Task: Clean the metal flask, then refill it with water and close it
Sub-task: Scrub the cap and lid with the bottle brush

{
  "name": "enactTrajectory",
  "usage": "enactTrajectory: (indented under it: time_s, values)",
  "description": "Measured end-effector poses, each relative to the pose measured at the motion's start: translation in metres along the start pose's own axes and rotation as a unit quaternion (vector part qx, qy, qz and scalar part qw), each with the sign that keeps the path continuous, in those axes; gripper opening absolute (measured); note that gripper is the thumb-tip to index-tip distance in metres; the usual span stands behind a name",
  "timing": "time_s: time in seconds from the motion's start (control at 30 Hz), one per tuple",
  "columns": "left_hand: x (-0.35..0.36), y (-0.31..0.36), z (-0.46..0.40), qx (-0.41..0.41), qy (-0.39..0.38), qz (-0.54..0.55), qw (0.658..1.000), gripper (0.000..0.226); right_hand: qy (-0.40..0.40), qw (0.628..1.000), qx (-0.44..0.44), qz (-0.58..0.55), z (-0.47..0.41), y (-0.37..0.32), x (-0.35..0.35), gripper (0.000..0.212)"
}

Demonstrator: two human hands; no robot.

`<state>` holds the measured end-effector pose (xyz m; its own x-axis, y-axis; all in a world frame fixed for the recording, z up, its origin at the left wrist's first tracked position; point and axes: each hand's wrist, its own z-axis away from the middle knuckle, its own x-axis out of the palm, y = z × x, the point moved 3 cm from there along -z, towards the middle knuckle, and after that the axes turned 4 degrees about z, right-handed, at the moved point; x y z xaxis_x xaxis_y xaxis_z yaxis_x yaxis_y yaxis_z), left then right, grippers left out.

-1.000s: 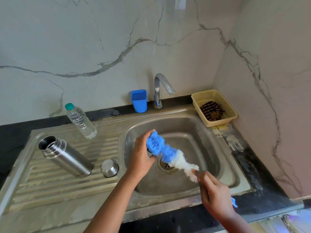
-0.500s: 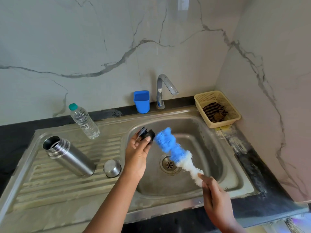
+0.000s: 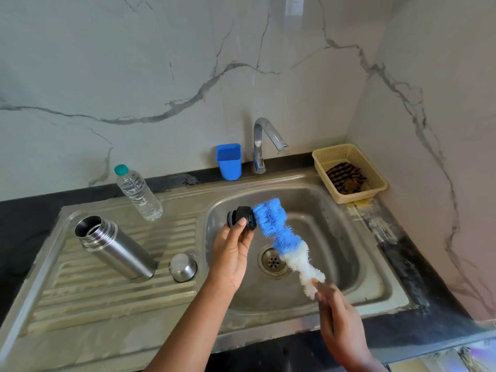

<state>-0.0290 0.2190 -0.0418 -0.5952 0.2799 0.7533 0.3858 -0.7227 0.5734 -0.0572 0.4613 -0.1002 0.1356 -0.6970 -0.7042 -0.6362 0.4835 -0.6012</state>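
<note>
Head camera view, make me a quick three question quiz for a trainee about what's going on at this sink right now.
1. True or false: the metal flask stands on the draining board with its mouth uncovered.
2. Which hand grips the bottle brush? A) left hand B) right hand C) neither
3. Fill in: the brush's blue bristles touch the black ____ pinched in the left hand.

Key:
1. True; the steel cup lid sits beside it.
2. B; it grips the handle end, below the white bristles.
3. Stopper, held over the sink basin.
</note>
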Motion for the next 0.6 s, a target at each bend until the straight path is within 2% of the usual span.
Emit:
enactTrajectory:
  time_s: [0.07, 0.1, 0.13, 0.17, 0.2, 0.27, 0.3, 0.33, 0.43, 0.5, 0.53, 0.6]
  values:
    - [-0.002, -0.001, 0.001, 0.022, -0.003, -0.060, 0.998, 0.030, -0.014, 1.000, 0.007, 0.018, 0.002, 0.001, 0.003, 0.052]
    - [-0.003, 0.001, 0.000, 0.049, -0.004, -0.139, 0.989, 0.030, -0.018, 0.999, 0.030, 0.032, 0.002, 0.002, 0.004, 0.052]
    - [-0.004, 0.004, -0.002, 0.092, -0.005, -0.247, 0.965, 0.032, -0.020, 0.996, 0.068, 0.045, 0.002, 0.003, 0.005, 0.051]
    - [-0.004, 0.008, -0.004, 0.146, -0.013, -0.363, 0.920, 0.035, -0.019, 0.992, 0.116, 0.055, 0.002, 0.005, 0.005, 0.047]
    - [-0.003, 0.012, -0.004, 0.220, -0.028, -0.463, 0.858, 0.039, -0.019, 0.985, 0.160, 0.058, 0.003, 0.008, 0.005, 0.041]
    - [-0.001, 0.015, -0.001, 0.372, -0.065, -0.585, 0.717, 0.045, -0.022, 0.975, 0.213, 0.055, 0.002, 0.012, 0.006, 0.033]
    - [-0.002, 0.013, 0.000, 0.402, -0.087, -0.625, 0.664, 0.046, -0.024, 0.974, 0.220, 0.057, 0.001, 0.012, 0.007, 0.032]
    - [-0.006, 0.009, -0.002, 0.382, -0.118, -0.666, 0.630, 0.046, -0.029, 0.973, 0.220, 0.061, 0.000, 0.010, 0.007, 0.030]
    - [-0.025, -0.009, -0.005, 0.238, -0.166, -0.782, 0.551, 0.042, -0.041, 0.974, 0.213, 0.064, -0.003, 0.007, 0.008, 0.021]
    - [-0.040, -0.016, -0.001, 0.247, -0.158, -0.797, 0.528, 0.048, -0.046, 0.976, 0.205, 0.062, -0.004, 0.002, 0.007, 0.018]
    - [-0.045, -0.017, 0.000, 0.257, -0.144, -0.795, 0.531, 0.049, -0.046, 0.976, 0.205, 0.056, -0.005, -0.001, 0.007, 0.018]
    - [-0.052, -0.016, 0.000, 0.222, -0.107, -0.794, 0.556, 0.046, -0.045, 0.977, 0.205, 0.044, -0.008, -0.007, 0.007, 0.024]
